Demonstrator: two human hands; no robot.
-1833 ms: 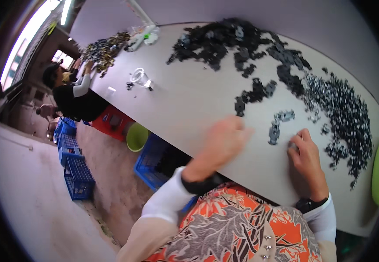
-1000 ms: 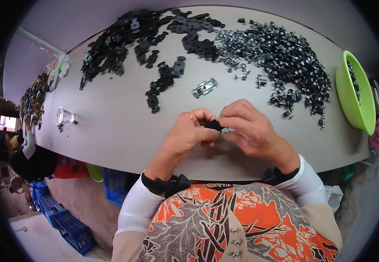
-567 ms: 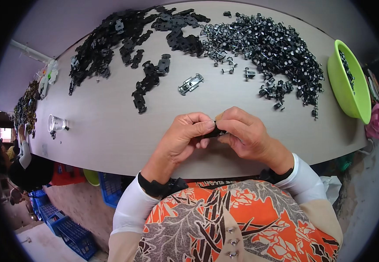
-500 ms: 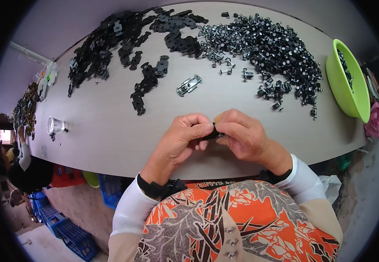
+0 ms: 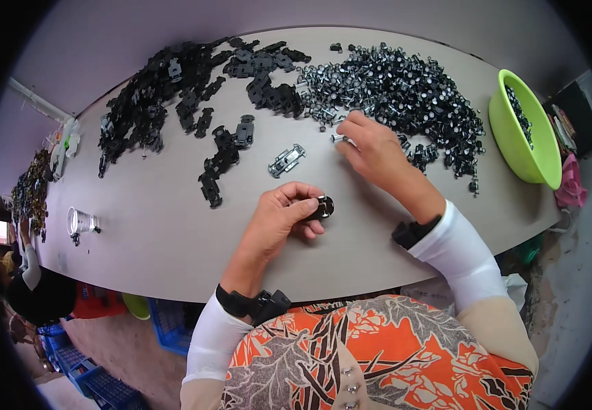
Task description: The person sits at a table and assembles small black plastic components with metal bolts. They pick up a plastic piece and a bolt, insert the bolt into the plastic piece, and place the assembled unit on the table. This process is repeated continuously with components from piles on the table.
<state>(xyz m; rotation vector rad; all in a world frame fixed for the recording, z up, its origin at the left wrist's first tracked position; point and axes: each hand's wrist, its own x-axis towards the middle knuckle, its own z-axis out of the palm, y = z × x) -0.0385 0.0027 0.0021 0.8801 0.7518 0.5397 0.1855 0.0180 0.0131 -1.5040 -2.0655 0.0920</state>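
Note:
My left hand [image 5: 279,217] holds a black toy-car chassis [image 5: 325,208] between thumb and fingers, over the near middle of the table; a pale metal bar crosses its exposed end. At the near edge of the pile of wheel axles [image 5: 405,82], my right hand [image 5: 376,149] pinches a small wheel axle [image 5: 337,138] at its fingertips. The hand partly covers the loose axles behind it. A silver-grey chassis [image 5: 287,160] lies alone between the hands and the piles. Several black chassis pieces [image 5: 222,154] lie in a short line left of it.
A large heap of black chassis [image 5: 146,102] covers the back left. At the right edge stands a green basin [image 5: 525,143] with more axles in it. A clear plastic cup [image 5: 81,221] is at the left, and another person [image 5: 36,294] sits beyond it.
My right hand has left the chassis and moved forward to the axle pile, where it pinches an axle. My left hand keeps the chassis, now more exposed. The whole view has shifted slightly.

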